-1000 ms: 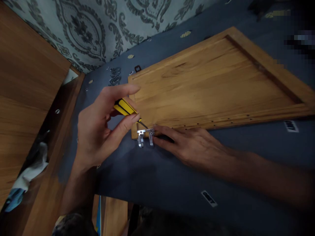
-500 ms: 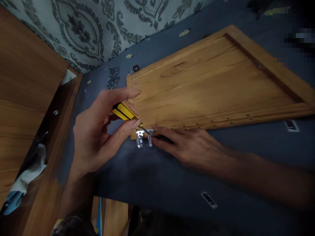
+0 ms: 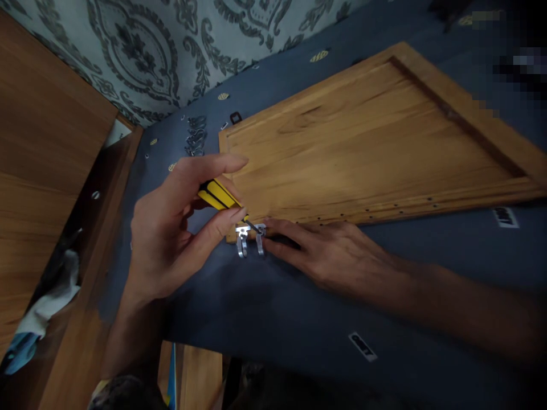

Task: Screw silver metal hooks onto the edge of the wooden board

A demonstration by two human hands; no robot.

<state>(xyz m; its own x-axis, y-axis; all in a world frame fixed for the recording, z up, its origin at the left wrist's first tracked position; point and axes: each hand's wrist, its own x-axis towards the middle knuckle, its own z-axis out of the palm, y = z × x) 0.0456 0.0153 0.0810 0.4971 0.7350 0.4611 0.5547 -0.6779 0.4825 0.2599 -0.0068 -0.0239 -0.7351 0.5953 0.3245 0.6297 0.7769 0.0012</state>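
My left hand (image 3: 171, 228) is closed around the yellow and black handle of a screwdriver (image 3: 220, 194), with the index finger stretched over the board. The shaft slants down to the right, and its tip meets a small silver metal hook (image 3: 260, 244). From the right, the thumb and a finger of my right hand (image 3: 333, 253) pinch this hook against the edge of a wooden board (image 3: 363, 136). Beside it on the left, a second silver hook (image 3: 241, 242) sits at the board's near left corner. Whether a screw lies under the tip is hidden.
Several metal hooks (image 3: 195, 135) lie in a row on the dark blue cloth (image 3: 273, 319) beyond my left hand. Small dark holes run along the board's near edge. A dark square ring (image 3: 235, 118) is by its far left corner. Wooden furniture (image 3: 43, 142) stands at left.
My left hand has shifted very slightly to the right with the screwdriver, whose tip stays on the same hook. My right hand and the board hold almost still.
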